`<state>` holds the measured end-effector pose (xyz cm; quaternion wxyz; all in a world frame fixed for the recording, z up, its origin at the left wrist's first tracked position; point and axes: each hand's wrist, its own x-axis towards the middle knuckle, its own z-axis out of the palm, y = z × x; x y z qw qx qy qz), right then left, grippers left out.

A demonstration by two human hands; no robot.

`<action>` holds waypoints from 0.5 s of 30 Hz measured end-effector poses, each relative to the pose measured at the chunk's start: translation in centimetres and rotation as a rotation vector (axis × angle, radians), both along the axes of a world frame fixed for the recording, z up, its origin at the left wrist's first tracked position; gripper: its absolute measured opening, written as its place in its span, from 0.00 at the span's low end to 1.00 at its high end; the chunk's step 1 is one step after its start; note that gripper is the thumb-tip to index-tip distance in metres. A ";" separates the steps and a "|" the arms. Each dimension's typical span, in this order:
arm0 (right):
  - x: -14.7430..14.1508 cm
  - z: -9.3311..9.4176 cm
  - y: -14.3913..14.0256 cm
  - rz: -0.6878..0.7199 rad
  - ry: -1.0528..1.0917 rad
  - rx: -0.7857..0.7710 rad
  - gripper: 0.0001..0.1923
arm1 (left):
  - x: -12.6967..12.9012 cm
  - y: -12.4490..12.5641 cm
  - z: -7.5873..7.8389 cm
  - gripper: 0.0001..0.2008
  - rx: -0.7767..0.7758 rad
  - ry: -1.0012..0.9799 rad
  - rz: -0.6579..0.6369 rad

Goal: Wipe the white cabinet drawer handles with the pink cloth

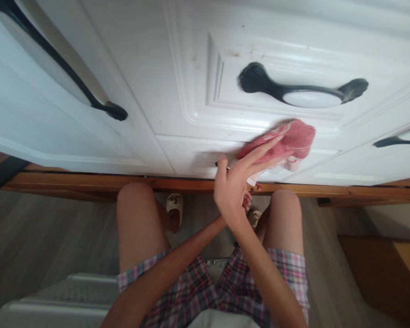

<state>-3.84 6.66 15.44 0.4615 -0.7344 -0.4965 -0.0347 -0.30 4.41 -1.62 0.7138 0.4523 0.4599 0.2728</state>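
Right hand (233, 183), fingers stretched and thumb apart, presses the pink cloth (299, 139) against the white cabinet front (191, 68) below a black handle (302, 92), while the left hand (247, 200), mostly hidden, I cannot tell.

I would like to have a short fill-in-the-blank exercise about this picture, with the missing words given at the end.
1. The hand whose fingers lie on the pink cloth is the person's ______ one.
2. The handle just above the cloth is black with a ______ middle part.
3. The person's forearms do not run side by side; they ______ each other.
4. The brown strip below the cabinet fronts is made of ______.

Missing words: right; white; cross; wood.
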 end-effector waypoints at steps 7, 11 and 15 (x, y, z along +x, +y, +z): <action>-8.8 -3.8 2.0 0.272 -0.161 -0.205 0.45 | 0.7 -2.8 -2.5 0.19 0.136 0.087 -0.383; -9.9 -9.7 2.8 0.561 -0.370 -0.350 0.33 | -0.1 -2.5 -3.1 0.17 0.277 0.269 -0.582; -6.8 -14.2 1.8 0.687 -0.466 -0.449 0.31 | -0.6 -2.5 -3.8 0.13 0.366 0.423 -0.697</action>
